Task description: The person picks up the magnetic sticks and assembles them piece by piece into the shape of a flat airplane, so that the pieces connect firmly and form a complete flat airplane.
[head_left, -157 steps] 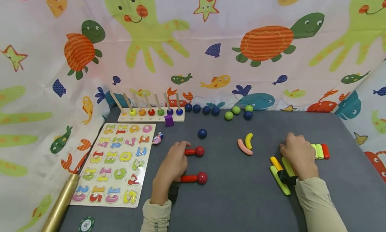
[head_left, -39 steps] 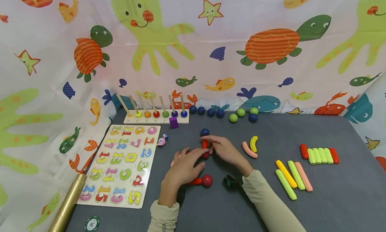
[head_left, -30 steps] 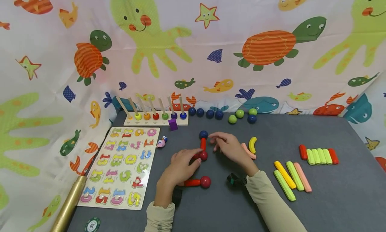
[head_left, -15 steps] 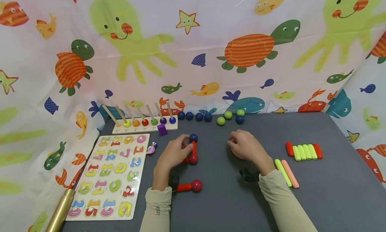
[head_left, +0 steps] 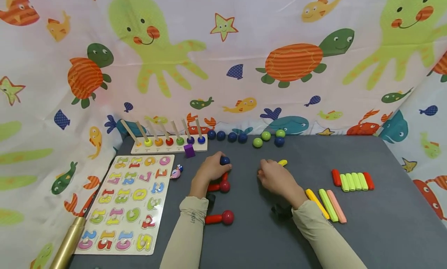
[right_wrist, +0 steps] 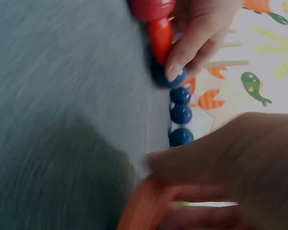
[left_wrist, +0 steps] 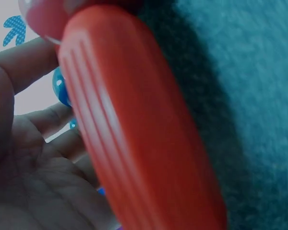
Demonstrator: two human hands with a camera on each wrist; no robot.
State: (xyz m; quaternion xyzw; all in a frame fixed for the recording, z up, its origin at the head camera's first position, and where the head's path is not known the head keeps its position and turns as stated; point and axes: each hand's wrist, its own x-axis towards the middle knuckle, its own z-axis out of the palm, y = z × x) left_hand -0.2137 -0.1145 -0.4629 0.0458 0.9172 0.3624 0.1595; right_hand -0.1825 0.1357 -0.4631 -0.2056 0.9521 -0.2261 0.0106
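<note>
1. Left grip (head_left: pixel 211 169) — pinching a dark blue ball (head_left: pixel 225 160) at a red stick's (head_left: pixel 224 177) far end.
2. Right grip (head_left: pixel 279 179) — pinching a pink stick (right_wrist: pixel 146 203), near a yellow piece (head_left: pixel 283 162).
3. Number board (head_left: pixel 125 205) shows 20, 15, 10; sleeve (head_left: pixel 193 210) lettering unclear.

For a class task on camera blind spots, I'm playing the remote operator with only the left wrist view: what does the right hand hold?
Observer: The right wrist view shows the right hand gripping a pink piece, somewhat blurred.
Operator: Is anything close beyond that hand?
Observer: Yes, in the head view a yellow piece shows just past it, partly hidden.
Operator: Any green balls on the table?
Observer: Three green balls, near the table's far edge in the head view.
</note>
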